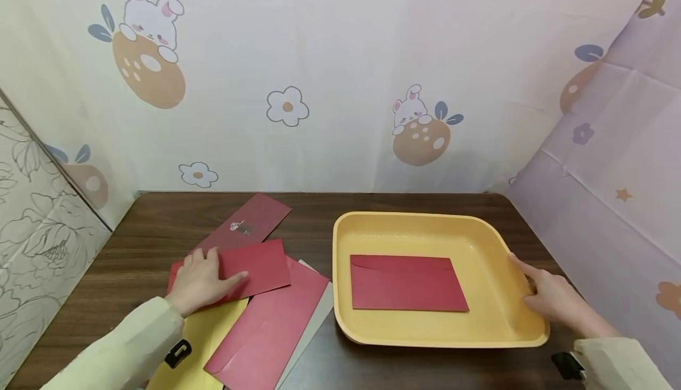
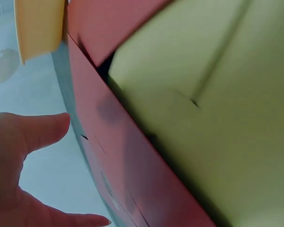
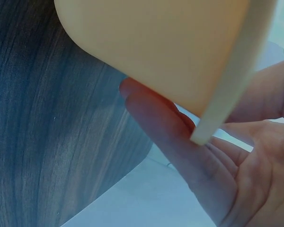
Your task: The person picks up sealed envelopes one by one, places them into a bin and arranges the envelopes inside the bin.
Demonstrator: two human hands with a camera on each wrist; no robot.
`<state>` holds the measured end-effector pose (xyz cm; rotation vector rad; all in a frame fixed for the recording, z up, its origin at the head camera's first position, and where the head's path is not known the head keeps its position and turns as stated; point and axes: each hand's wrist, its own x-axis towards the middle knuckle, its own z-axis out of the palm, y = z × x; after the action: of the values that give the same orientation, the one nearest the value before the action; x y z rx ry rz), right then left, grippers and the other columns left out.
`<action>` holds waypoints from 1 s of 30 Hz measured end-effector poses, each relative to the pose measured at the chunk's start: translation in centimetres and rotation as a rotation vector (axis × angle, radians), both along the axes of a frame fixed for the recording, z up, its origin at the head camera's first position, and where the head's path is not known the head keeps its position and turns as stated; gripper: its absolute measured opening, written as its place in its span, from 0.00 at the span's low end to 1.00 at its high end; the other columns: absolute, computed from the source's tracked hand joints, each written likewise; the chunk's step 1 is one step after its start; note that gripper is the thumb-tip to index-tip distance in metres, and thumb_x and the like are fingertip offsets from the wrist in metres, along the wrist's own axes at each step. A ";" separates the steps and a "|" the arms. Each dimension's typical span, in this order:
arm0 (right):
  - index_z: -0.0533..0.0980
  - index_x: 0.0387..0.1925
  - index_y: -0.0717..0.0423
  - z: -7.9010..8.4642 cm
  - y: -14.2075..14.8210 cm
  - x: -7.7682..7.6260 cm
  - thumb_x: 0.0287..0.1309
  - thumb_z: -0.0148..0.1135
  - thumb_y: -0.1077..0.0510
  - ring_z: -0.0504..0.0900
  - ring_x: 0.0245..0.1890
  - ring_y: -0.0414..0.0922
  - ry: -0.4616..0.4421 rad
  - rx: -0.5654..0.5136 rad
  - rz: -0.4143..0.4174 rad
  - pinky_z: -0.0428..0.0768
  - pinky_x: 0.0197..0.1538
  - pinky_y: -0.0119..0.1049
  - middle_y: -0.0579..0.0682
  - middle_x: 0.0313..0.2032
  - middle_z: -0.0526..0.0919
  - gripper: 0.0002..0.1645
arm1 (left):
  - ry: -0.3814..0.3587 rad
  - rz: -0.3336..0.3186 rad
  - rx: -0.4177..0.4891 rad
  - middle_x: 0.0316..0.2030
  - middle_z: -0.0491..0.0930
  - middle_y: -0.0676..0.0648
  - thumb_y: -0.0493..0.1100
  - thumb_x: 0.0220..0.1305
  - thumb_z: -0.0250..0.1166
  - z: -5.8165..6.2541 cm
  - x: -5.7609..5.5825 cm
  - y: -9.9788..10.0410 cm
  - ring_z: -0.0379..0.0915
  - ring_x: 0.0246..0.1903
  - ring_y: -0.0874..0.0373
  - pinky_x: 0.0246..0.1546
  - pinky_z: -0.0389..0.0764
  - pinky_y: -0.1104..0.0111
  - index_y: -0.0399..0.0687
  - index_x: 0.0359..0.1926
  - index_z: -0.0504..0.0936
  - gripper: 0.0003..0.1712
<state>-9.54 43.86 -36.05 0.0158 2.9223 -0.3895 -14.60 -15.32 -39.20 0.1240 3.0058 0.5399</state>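
Observation:
My left hand (image 1: 199,280) is over a red envelope (image 1: 263,266) on the left of the table, fingers spread; in the left wrist view its thumb and a finger stand apart with nothing between them. Around it lie a dark red envelope (image 1: 266,213) with a printed mark, a larger red envelope (image 1: 276,331), a yellow envelope (image 1: 199,343) and a grey one (image 1: 314,316), partly covered. At the right, my right hand (image 1: 558,298) grips the side of a yellow tray (image 1: 447,338), fingers against its outside and underside (image 3: 132,38). One red envelope (image 1: 407,283) lies flat inside the tray.
The dark wooden table (image 1: 314,213) backs onto a curtain (image 1: 340,142) printed with rabbits and flowers. Another printed curtain (image 1: 612,189) hangs along the right side. A floral panel (image 1: 42,248) stands at the left.

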 end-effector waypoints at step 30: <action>0.55 0.68 0.70 -0.1 0.0 0.2 0.44 0.55 0.67 0.57 0.13 0.39 0.006 0.000 0.002 0.61 0.19 0.31 0.46 0.15 0.64 0.46 | -0.183 0.109 -0.038 0.52 0.60 0.15 0.78 0.40 0.65 -0.1 0.5 -4.7 0.60 0.51 0.21 0.42 0.69 0.35 0.16 0.64 0.44 0.77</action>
<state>-9.33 43.83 -36.13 0.0118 2.9280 -0.3901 -14.10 -20.06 -39.33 -0.0872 2.8543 0.4755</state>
